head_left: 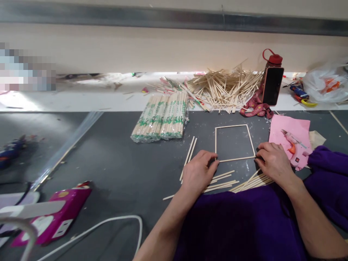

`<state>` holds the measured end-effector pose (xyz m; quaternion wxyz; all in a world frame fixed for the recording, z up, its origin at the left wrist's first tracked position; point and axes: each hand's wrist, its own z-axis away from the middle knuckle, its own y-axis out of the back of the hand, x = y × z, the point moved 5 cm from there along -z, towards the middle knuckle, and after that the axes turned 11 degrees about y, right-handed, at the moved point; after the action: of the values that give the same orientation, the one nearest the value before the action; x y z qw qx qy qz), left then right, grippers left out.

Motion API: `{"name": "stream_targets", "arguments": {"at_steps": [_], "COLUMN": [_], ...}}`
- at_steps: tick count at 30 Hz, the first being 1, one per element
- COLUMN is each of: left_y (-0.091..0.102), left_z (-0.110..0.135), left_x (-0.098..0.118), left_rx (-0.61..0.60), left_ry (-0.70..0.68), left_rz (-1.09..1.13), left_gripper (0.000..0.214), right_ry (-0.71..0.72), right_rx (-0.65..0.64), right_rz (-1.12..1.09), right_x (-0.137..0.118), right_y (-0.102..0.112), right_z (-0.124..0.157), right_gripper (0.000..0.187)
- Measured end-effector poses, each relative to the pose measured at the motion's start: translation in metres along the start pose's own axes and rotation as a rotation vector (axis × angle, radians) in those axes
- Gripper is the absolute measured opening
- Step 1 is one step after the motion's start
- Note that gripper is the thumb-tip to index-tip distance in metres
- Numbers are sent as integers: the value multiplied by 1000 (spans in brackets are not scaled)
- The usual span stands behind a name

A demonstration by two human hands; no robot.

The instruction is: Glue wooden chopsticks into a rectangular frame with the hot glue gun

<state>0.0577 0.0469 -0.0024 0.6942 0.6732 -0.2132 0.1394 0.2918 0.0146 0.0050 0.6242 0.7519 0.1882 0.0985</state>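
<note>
A square frame of thin wooden sticks (234, 126) lies flat on the dark grey table (122, 159). My left hand (199, 173) pinches the frame's near left corner, fingers pressed together. At the near right corner my right hand (273, 161) rests with its fingers curled onto the stick end. Several loose sticks (223, 183) lie under and between my hands, and two more sticks (190, 152) lie just left of the frame.
Wrapped bundles of chopsticks (161, 117) sit left of the frame, a loose stick heap (225, 87) behind. A phone (272, 86) leans on a red bottle. A glue gun (292, 142) lies on pink paper. Purple cloth (239, 224) covers my lap; a magenta box (58, 214) and white cable (114, 221) lie left.
</note>
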Motion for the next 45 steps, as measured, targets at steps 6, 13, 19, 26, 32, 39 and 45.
{"name": "stream_targets", "arguments": {"at_steps": [6, 13, 19, 26, 32, 39, 45], "left_y": [-4, -5, -1, 6, 1, -3, 3], "left_z": [2, -1, 0, -31, -49, -47, -48], "left_x": [7, 2, 9, 10, 15, 10, 3], "left_rx": [-4, -24, 35, -108, -154, -104, -29], "left_ry": [-26, 33, -31, 285, 317, 330, 369], "left_rz": [-131, -123, -167, -337, -363, -241, -167], "left_gripper": [16, 21, 20, 29, 25, 21, 22], "right_ry": [9, 17, 6, -163, -325, -413, -475], "right_rx": [-3, -12, -8, -43, -233, -281, -238], "right_rz": [-12, -10, -14, 77, 132, 107, 70], "right_x": [-2, -2, -2, -3, 0, 5, 7], "right_y": [-8, -9, -8, 0, -3, -5, -3], "right_z": [-2, -3, -1, -24, -46, -44, -41], "right_gripper": [15, 18, 15, 23, 27, 32, 32]}}
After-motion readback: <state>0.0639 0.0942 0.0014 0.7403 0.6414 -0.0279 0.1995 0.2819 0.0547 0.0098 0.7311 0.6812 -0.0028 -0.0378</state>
